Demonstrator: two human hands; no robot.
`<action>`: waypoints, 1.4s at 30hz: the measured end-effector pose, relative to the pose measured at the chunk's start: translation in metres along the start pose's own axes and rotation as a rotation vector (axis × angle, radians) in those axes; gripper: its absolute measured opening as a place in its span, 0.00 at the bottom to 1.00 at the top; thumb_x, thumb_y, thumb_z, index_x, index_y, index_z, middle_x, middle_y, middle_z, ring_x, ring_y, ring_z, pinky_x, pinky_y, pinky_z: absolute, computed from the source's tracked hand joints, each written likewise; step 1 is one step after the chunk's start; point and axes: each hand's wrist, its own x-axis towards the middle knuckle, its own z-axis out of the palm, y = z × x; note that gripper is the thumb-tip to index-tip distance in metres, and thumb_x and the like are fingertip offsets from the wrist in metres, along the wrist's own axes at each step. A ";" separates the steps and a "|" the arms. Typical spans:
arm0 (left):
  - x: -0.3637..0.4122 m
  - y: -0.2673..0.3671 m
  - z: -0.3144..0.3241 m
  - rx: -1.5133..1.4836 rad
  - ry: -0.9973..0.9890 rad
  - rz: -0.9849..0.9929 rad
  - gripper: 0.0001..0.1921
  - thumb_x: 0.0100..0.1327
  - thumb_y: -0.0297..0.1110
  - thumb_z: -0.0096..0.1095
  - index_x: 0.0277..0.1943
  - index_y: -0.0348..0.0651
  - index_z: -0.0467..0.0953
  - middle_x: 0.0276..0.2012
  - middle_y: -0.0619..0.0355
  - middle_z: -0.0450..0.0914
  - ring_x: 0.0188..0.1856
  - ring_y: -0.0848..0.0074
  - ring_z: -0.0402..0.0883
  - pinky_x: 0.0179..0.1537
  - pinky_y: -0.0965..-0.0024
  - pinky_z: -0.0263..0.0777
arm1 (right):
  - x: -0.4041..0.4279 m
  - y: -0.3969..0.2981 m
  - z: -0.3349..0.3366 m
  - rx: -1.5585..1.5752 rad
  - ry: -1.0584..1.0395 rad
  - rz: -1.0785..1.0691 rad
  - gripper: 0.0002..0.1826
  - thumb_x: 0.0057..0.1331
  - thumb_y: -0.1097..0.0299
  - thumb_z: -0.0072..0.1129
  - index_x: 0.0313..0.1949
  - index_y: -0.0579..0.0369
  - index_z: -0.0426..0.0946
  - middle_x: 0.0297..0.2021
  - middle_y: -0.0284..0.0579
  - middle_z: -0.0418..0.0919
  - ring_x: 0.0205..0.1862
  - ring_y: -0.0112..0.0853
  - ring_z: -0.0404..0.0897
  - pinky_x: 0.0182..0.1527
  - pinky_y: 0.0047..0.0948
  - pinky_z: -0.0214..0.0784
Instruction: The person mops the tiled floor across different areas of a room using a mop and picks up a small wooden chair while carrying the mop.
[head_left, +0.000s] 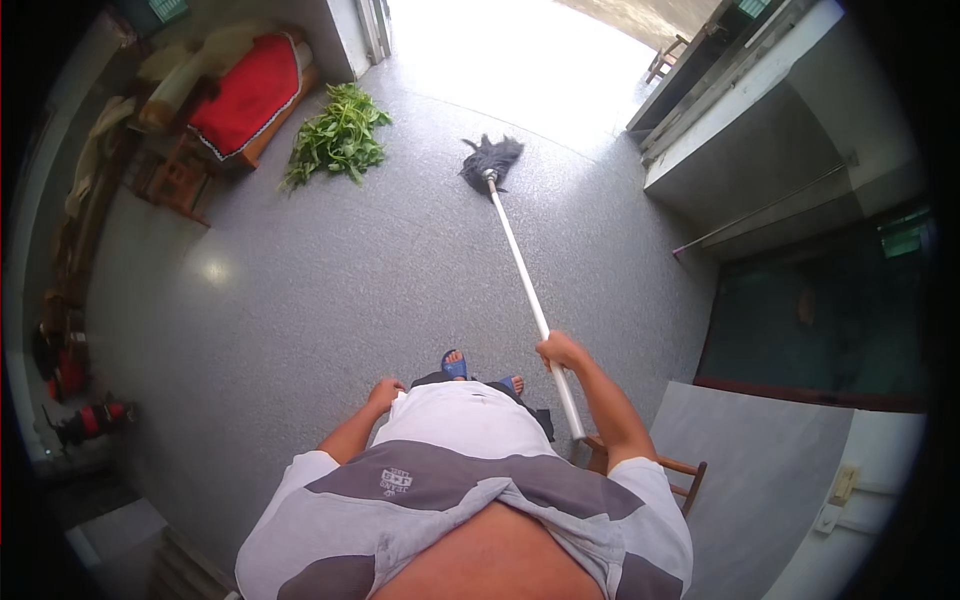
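A string mop's white pole (525, 277) runs from beside my right hip out across the speckled grey floor. My right hand (561, 350) grips it near its upper end. The dark grey mop head (491, 161) is spread on the floor in front of the bright doorway. My left hand (386, 394) hangs at my left side, against or close to the hem of my white and grey shirt (442, 420). Its fingers are partly hidden, so I cannot tell if they hold anything.
Leafy green stalks (339, 136) lie piled on the floor, near a wooden seat with a red cloth (255, 94). Behind my right arm stands a wooden chair (686, 480). A thin stick (757, 214) leans at the right wall. Red and black equipment (94, 420) sits far left.
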 end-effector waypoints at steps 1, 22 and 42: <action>-0.003 0.002 0.000 -0.005 -0.005 0.000 0.12 0.44 0.36 0.55 0.33 0.41 0.75 0.31 0.50 0.76 0.36 0.64 0.75 0.36 0.67 0.67 | -0.013 0.003 0.002 -0.112 -0.021 0.011 0.07 0.44 0.73 0.45 0.14 0.64 0.65 0.09 0.43 0.67 0.09 0.30 0.68 0.12 0.29 0.60; 0.039 0.031 0.008 -0.124 -0.005 0.044 0.13 0.43 0.34 0.52 0.34 0.43 0.75 0.34 0.50 0.75 0.37 0.64 0.74 0.38 0.68 0.67 | -0.083 -0.004 -0.002 0.239 -0.274 0.085 0.04 0.45 0.72 0.45 0.21 0.60 0.65 0.09 0.36 0.63 0.08 0.22 0.62 0.10 0.22 0.56; 0.027 0.120 0.002 -0.234 0.231 -0.219 0.13 0.46 0.34 0.49 0.35 0.42 0.75 0.32 0.51 0.76 0.35 0.68 0.75 0.37 0.70 0.67 | 0.204 -0.192 -0.188 1.457 -0.571 -0.079 0.04 0.58 0.73 0.38 0.26 0.51 0.58 0.09 0.22 0.54 0.07 0.11 0.53 0.07 0.12 0.44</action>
